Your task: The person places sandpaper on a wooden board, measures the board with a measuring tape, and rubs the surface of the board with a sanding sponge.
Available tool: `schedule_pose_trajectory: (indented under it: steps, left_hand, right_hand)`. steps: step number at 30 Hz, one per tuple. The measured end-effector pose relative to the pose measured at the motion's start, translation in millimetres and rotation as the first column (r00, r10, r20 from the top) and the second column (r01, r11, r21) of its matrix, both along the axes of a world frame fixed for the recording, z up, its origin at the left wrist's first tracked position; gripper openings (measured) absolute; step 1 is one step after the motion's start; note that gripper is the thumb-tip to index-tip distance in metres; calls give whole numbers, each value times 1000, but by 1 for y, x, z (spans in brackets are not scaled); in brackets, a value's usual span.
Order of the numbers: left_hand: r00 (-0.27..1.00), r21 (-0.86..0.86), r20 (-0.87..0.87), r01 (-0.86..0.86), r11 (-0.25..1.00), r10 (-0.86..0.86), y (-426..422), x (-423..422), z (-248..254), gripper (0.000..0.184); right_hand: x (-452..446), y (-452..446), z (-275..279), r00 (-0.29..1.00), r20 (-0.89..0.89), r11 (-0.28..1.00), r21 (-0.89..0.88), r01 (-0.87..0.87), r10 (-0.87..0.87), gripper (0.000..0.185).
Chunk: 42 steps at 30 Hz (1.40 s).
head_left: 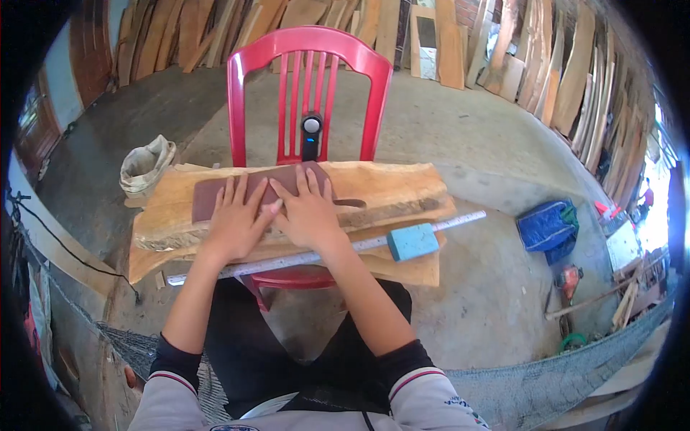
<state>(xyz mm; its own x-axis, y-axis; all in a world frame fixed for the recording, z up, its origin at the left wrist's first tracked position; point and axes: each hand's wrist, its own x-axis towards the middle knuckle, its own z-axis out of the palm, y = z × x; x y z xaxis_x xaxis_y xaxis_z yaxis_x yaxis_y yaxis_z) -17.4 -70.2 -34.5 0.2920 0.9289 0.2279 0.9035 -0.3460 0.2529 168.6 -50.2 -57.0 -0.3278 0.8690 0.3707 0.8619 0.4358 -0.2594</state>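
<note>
My left hand [238, 221] and my right hand [310, 214] lie flat, fingers spread, on a dark reddish-brown sheet [205, 200] that looks like sandpaper. Their thumbs meet or nearly meet near the middle. Under the sheet is a wooden slab [395, 181] with a rough natural edge, resting on another board [424, 274]. A white measuring stick [460, 220] runs along the near side, passing beneath my forearms. To the right of my right hand, a light blue block [413, 243] sits on the near board, beside the stick. Both boards rest across a red plastic chair [309, 39].
A small black device [310, 136] is at the chair's back. An open pale sack [146, 167] stands at left. On the right lie a blue bag [548, 226] and netting [532, 391]. Many planks [575, 79] lean along the far wall.
</note>
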Motion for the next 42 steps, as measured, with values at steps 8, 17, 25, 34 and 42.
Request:
schedule_pose_trajectory:
  steps: [8,17,25,34,42]
  left_hand:
    - [999,90,-32,-36,995,39,-12,3,-2,74]
    - [998,159,-36,-44,986,50,-13,4,-6,70]
    - [998,184,-22,-52,982,57,-13,4,-9,67]
    - [997,174,-31,-60,983,66,-14,6,-7,66]
    - [997,153,-48,-50,987,57,-13,6,-7,64]
  right_hand:
    - [-4,-2,-9,991,-51,990,62,128,-125,77]
    - [-4,-9,-5,990,-42,987,73,140,-137,75]
    - [-6,-13,-6,988,-67,983,110,148,-141,76]
    - [-6,-13,-5,986,-98,985,93,145,-136,75]
    - [-5,-12,-1,984,-119,990,27,138,-134,75]
